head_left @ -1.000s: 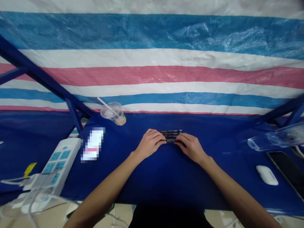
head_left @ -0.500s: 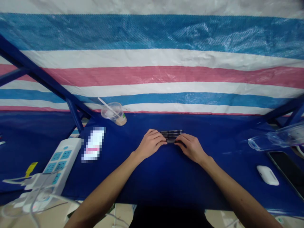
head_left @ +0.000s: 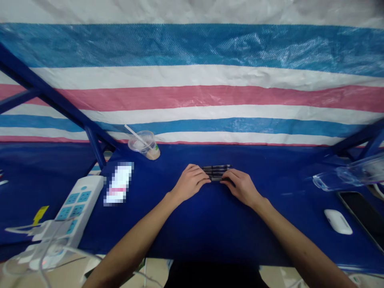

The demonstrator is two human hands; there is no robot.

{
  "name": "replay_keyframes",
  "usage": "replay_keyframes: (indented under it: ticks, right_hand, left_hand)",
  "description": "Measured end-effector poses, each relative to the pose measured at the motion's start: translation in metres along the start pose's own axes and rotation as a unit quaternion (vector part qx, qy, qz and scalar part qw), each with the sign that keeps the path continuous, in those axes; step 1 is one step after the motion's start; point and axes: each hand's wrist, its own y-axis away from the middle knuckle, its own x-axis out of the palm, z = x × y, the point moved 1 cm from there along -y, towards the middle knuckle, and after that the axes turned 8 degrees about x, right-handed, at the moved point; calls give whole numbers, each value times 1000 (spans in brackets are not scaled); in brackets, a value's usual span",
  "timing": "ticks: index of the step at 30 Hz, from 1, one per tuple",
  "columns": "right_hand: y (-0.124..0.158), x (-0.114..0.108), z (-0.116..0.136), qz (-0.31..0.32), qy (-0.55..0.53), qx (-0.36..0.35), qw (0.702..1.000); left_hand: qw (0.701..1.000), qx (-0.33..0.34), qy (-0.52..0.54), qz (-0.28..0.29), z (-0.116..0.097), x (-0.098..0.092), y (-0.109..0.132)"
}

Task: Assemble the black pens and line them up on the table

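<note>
As the left hand [head_left: 189, 183] and right hand [head_left: 242, 187] clasp them, pens [head_left: 216, 172] lie between.

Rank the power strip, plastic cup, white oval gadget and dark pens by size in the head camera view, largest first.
White power strip: largest.
Plastic cup and white oval gadget: look alike, too close to rank.
Dark pens: smallest, though partly hidden.

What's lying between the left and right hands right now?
In the head view, a row of dark pens lies between the left hand and the right hand, both touching it.
</note>
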Motion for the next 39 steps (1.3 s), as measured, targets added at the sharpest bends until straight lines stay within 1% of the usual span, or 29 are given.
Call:
replay_keyframes:
  ticks: [3,6,13,19,21,25,28,31,34,36,38,39]
  right_hand:
    - [-1,-1,1,7,2,2,1000]
    - [-1,-1,2,7,-2,4,1000]
    - [1,2,-1,-7,-1,2,1000]
    - [0,1,0,3,-2,3,1000]
    - [0,1,2,6,-5,9,1000]
    - [-1,0,4,25,-27,36,999]
    - [-2,0,5,38,-41,49,997]
    - [-3,-2,6,39,-56,62,996]
    - [-6,-6,6,41,-87,73,993]
    - [-8,-9,5,49,-127,100,986]
    - [-10,-14,3,65,-198,154,966]
    - [-11,-16,1,78,-249,184,948]
  left_hand:
    - [1000,6,-1,-5,1,-1,1]
    - [1000,-2,2,-6,0,-3,0]
    - [1000,-14,8,15,-2,-1,-2]
    - [1000,-2,7,-4,-2,-1,-1]
    - [1000,6,3,-13,-2,-2,-1]
    - [998,48,-7,-41,-5,-5,-1]
    - [996,70,-16,-43,-7,-7,0]
    - [996,73,-29,-50,-9,-9,0]
    - [995,55,-32,-75,-7,-12,0]
    - [994,42,-30,-92,-3,-15,0]
    - [993,27,-29,-109,0,-18,1]
    - [993,20,-29,-116,2,-20,1]
